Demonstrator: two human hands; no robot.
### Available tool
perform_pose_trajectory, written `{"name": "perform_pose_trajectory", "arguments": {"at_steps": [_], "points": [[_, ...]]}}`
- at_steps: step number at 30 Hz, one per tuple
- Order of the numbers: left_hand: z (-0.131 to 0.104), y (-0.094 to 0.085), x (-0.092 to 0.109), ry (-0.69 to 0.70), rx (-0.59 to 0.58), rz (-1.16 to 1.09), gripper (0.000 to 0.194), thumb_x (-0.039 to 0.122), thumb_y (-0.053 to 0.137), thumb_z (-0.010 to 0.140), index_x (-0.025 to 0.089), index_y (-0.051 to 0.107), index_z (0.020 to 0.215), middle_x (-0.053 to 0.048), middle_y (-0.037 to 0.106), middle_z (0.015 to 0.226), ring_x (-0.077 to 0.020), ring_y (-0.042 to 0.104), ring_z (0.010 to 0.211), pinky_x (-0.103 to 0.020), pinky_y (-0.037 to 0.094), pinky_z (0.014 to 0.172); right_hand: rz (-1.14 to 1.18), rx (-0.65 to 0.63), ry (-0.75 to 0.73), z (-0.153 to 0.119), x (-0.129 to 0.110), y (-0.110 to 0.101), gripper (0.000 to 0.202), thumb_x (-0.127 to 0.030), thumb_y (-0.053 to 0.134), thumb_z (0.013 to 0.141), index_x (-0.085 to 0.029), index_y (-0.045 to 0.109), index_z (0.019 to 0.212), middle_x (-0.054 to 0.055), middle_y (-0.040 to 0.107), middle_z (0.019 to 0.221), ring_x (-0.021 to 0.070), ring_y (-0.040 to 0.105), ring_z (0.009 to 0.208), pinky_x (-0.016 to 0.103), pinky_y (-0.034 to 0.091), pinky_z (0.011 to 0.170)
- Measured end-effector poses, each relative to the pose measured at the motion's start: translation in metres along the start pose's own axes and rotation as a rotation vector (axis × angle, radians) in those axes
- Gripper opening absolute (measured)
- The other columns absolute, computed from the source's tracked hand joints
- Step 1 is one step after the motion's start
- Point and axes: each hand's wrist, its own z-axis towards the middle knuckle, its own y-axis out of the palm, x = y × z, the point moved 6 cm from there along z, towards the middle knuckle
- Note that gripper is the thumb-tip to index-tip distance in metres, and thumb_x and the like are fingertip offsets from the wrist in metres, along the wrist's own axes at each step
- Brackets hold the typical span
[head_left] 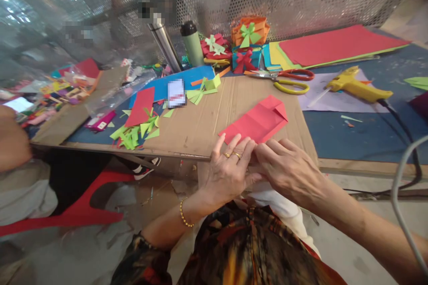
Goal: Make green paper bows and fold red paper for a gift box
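Observation:
A folded piece of red paper (pixel 256 120) lies at an angle on the cardboard sheet (pixel 194 129), near the table's front edge. Its far right end has creased flaps folded over. My left hand (pixel 230 164), with rings and a gold beaded bracelet, holds the paper's near edge, fingers on top and thumb lower down. Close against it, my right hand (pixel 287 164) grips the same edge with curled fingers; its fingertips are partly hidden. Beyond the paper are scissors (pixel 290 75) with red and yellow handles.
A yellow glue gun (pixel 359 84) rests on lilac paper (pixel 321 93), its cable trailing right. Green paper scraps (pixel 133 136) and a phone (pixel 176 93) lie left. Behind stand bottles, folded paper boxes (pixel 249 31) and red sheets (pixel 344 44). Another person's arm (pixel 13 138) shows at far left.

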Motion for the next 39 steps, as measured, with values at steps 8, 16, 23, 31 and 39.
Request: {"name": "perform_pose_trajectory", "arguments": {"at_steps": [8,16,23,31,39], "points": [[-0.004,-0.001,0.003,0.035,0.010,0.096,0.061,0.053,0.043,0.110,0.007,0.058,0.147,-0.016,0.069,0.144,-0.0293,0.060,0.140,-0.054,0.027,0.130,-0.067,0.018,-0.016,-0.003,-0.003,0.000,0.021,-0.002,0.055,0.090,-0.016,0.067,0.080,0.008,0.056,0.081,0.0234,0.035,0.074,0.036,0.032,0.065],[-0.009,-0.008,-0.010,0.016,-0.020,0.092,0.057,0.058,0.046,0.109,0.019,0.059,0.148,-0.010,0.069,0.145,-0.0320,0.056,0.146,-0.061,0.025,0.129,-0.066,-0.044,0.034,-0.007,0.002,0.002,0.017,-0.006,0.053,0.096,-0.014,0.068,0.091,0.009,0.058,0.087,0.0244,0.040,0.078,0.037,0.030,0.067],[-0.019,-0.032,-0.040,-0.071,0.045,0.206,0.049,0.051,0.059,0.106,0.017,0.066,0.139,-0.012,0.073,0.139,-0.0407,0.055,0.145,-0.065,0.025,0.125,-0.069,-0.076,0.070,-0.007,0.001,0.004,0.023,-0.006,0.047,0.100,-0.017,0.066,0.091,0.010,0.060,0.094,0.0250,0.040,0.080,0.038,0.030,0.068],[0.001,-0.009,-0.004,-0.020,0.111,0.016,0.055,0.057,0.044,0.110,0.012,0.072,0.128,-0.013,0.079,0.122,-0.0278,0.069,0.119,-0.047,0.036,0.116,-0.070,-0.049,0.052,-0.005,0.000,0.000,0.025,-0.012,0.048,0.103,-0.016,0.066,0.087,0.009,0.057,0.086,0.0252,0.039,0.078,0.038,0.030,0.067],[-0.002,-0.003,-0.005,0.013,0.105,0.074,0.050,0.052,0.050,0.110,0.011,0.072,0.129,-0.012,0.079,0.119,-0.0272,0.070,0.113,-0.046,0.035,0.112,-0.059,-0.015,0.024,-0.006,0.000,-0.001,0.027,-0.013,0.045,0.105,-0.012,0.069,0.092,0.010,0.061,0.087,0.0242,0.042,0.076,0.038,0.034,0.066]]}}
